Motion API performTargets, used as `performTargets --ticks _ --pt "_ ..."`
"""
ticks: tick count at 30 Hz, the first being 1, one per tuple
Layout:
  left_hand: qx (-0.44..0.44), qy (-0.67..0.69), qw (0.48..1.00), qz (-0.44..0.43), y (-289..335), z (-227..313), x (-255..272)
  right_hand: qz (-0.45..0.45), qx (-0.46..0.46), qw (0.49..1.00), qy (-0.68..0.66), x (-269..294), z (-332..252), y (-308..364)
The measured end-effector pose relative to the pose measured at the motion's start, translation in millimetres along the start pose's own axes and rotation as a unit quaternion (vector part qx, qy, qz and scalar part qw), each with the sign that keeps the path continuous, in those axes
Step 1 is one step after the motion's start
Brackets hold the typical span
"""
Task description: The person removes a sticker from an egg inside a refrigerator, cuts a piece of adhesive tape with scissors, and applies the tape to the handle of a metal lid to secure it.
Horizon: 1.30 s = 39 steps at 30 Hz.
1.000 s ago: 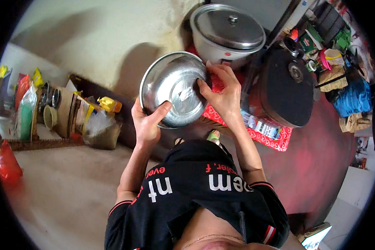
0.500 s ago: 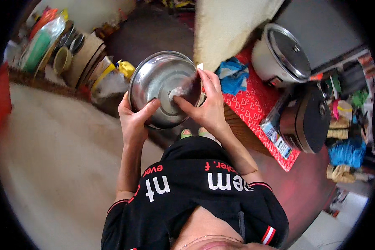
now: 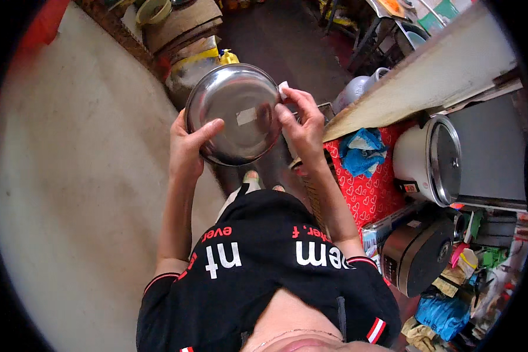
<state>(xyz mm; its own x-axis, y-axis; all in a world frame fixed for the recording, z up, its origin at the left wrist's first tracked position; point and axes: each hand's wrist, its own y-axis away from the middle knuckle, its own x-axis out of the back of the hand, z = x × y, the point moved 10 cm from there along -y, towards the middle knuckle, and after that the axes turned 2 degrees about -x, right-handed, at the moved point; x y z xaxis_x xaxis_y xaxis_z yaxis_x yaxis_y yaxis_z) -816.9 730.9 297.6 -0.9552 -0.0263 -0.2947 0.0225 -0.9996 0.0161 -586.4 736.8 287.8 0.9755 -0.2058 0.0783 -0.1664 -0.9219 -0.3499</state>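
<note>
A shiny round metal bowl [image 3: 232, 144] is held up in front of me, its inside facing me. My left hand [image 3: 188, 144] grips its left side, thumb laid over the inner wall and the other fingers hidden behind. At the right rim, my right hand [image 3: 304, 123] is closed with its thumb at the edge and its fingers curled outside. A small white scrap [image 3: 284, 89] shows at the right fingertips; whether it is paper or cloth I cannot tell. A pale square patch [image 3: 246, 117], perhaps a label, appears on the bowl's bottom.
To the right, a red heart-patterned cloth [image 3: 358, 193] carries a crumpled blue-and-white cloth [image 3: 362, 154], a white rice cooker [image 3: 415, 155] and a brown lidded cooker [image 3: 413, 252]. A pale partition [image 3: 428, 70] slants beyond them. A grey gas cylinder [image 3: 358, 91] stands behind it. Cardboard [image 3: 182, 26] leans at far left.
My view has turned, so the cookers sit lower and the partition shows more fully. My right thumb has moved from the bowl's inside to its right rim. My left hand keeps its hold.
</note>
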Motion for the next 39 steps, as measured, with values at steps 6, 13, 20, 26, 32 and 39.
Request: performTargets --ticks 6,13,20,26,32,39 --pt "0.055 0.105 0.990 -0.072 -60.6 -28.9 22.5 -0.153 -0.252 0.923 -0.248 -50.4 76.7 -30.9" --pt "-0.048 -0.141 0.982 -0.117 -180.3 -37.5 46.0 0.016 -0.253 0.881 -0.400 -92.0 109.7 -88.6" --pt "-0.049 -0.286 0.946 -0.142 -265.9 -51.1 40.5 0.111 -0.270 0.905 -0.309 -113.2 123.1 -133.9" --pt "0.034 -0.244 0.951 -0.186 -316.8 -73.1 30.5 0.111 -0.285 0.898 -0.316 -103.4 147.6 -167.8" --pt "0.018 -0.290 0.928 -0.233 -365.7 -81.2 -24.0 0.150 -0.285 0.887 -0.331 -65.4 167.0 -212.0" --pt "0.045 -0.317 0.908 -0.269 -418.0 -106.8 -107.8 0.224 -0.253 0.886 -0.317 -3.7 187.5 -247.6"
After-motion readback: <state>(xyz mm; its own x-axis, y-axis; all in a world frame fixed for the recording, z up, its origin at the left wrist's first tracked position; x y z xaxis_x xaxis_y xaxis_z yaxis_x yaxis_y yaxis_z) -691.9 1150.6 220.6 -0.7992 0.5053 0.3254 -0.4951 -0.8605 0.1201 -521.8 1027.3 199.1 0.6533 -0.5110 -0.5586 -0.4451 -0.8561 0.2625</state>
